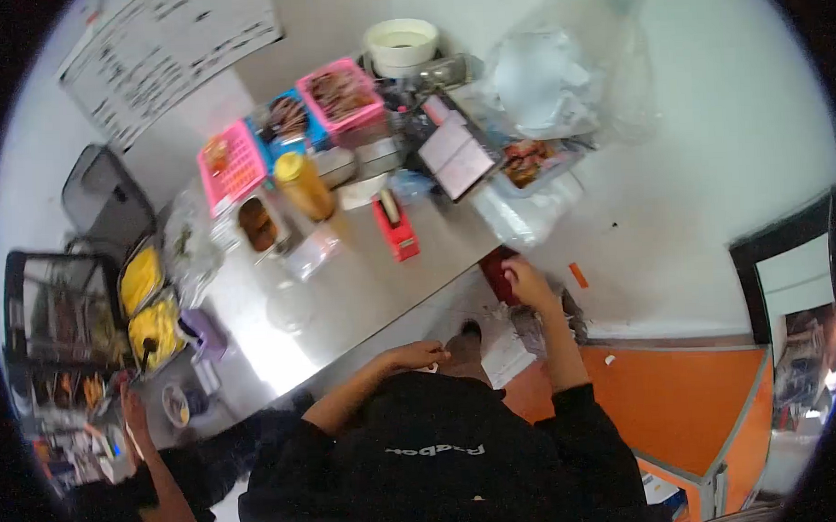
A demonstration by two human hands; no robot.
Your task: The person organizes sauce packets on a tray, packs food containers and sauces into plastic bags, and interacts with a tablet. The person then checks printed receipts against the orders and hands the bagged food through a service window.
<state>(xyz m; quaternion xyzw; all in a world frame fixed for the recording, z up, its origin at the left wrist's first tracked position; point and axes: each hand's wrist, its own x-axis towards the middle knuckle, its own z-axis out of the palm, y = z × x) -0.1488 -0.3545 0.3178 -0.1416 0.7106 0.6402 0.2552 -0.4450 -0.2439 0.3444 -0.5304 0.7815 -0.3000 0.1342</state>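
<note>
My left hand (419, 355) is in front of my black shirt, below the table's front edge. Its fingers are curled together, and whatever they may hold is too small to make out. My right hand (529, 283) is raised off the table's right corner, fingers loosely bent and a little apart, with nothing visible in them. Behind it, under the corner, is a dark red object (499, 275). Nearest on the metal table (382, 294) is a red tape dispenser (397, 229). A clear plastic bag (518, 216) overhangs the right edge.
Pink baskets (343, 98), a yellow squeeze bottle (303, 185), a clipboard with paper (456, 154) and a white bucket (401, 45) crowd the back. Another person's hand (134, 409) is at the left, near yellow-lined bags (155, 330). An orange panel (667, 400) stands at my right.
</note>
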